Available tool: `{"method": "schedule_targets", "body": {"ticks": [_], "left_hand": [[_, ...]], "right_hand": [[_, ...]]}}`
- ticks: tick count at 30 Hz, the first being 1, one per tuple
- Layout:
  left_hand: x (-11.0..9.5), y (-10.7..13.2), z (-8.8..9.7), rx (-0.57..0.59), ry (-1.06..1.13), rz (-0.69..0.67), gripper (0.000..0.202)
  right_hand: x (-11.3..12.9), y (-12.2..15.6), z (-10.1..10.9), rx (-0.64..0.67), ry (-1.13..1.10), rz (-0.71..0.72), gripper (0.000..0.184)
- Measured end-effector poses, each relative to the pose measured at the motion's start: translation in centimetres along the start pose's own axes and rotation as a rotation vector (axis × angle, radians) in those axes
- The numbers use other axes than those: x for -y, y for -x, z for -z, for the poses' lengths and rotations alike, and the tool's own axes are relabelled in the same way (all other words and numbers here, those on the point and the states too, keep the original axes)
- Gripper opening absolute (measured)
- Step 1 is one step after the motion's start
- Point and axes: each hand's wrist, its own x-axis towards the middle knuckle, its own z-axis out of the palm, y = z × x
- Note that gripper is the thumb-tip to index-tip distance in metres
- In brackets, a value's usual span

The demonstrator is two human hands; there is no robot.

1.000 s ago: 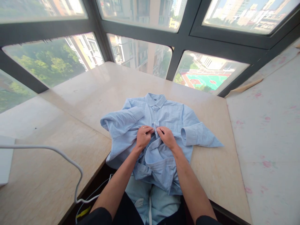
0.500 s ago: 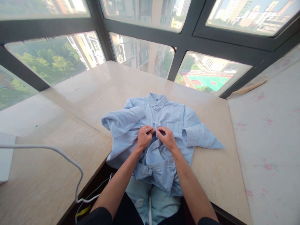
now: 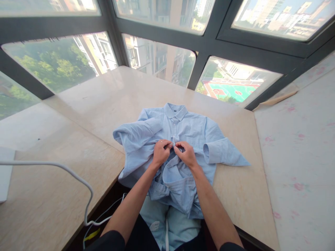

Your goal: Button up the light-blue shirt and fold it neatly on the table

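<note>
A light blue button-up shirt [image 3: 193, 127] lies front side up, collar away from me, its lower part bunched over the edge near my lap. My left hand [image 3: 161, 151] pinches one side of the front opening at mid-chest. Close against it, my right hand [image 3: 185, 152] pinches the other side. The fingertips almost meet at the placket; any button between them is too small to make out. Above my hands the placket is closed up to the collar, while below them the front hangs apart. Both sleeves are folded inward, the left one across the chest.
The shirt rests on a beige stone sill [image 3: 104, 94] below dark-framed windows. A white cable [image 3: 65, 169] loops over the left side, near a white object [image 3: 6, 174] at the edge. Flowered wallpaper [image 3: 298, 157] covers the wall at right.
My fingers have shifted very slightly at the placket, both hands still pinching the shirt. The camera view has moved a touch; the shirt lies as before.
</note>
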Motion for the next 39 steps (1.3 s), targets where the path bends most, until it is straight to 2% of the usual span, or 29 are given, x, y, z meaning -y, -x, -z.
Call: {"method": "schedule_targets", "body": {"ticks": [15,26,34,39], "left_hand": [[-0.1,-0.1,0.0,0.033,0.006,0.026,0.015],[0.4,-0.6,0.4,0.13,-0.003,0.057,0.015],[0.2,-1.0,1.0,0.187,0.014,0.086,0.014],[0.2,-1.0,1.0,0.193,0.005,0.097,0.014]], "right_hand": [[-0.5,0.0,-0.4,-0.025,0.008,0.003,0.01],[-0.9,-0.1,0.4,0.063,-0.097,0.009,0.012],[-1.1,0.1,0.6,0.086,-0.095,0.089,0.015],[-0.8,0.2,0.5,0.021,-0.008,0.201,0.018]]}}
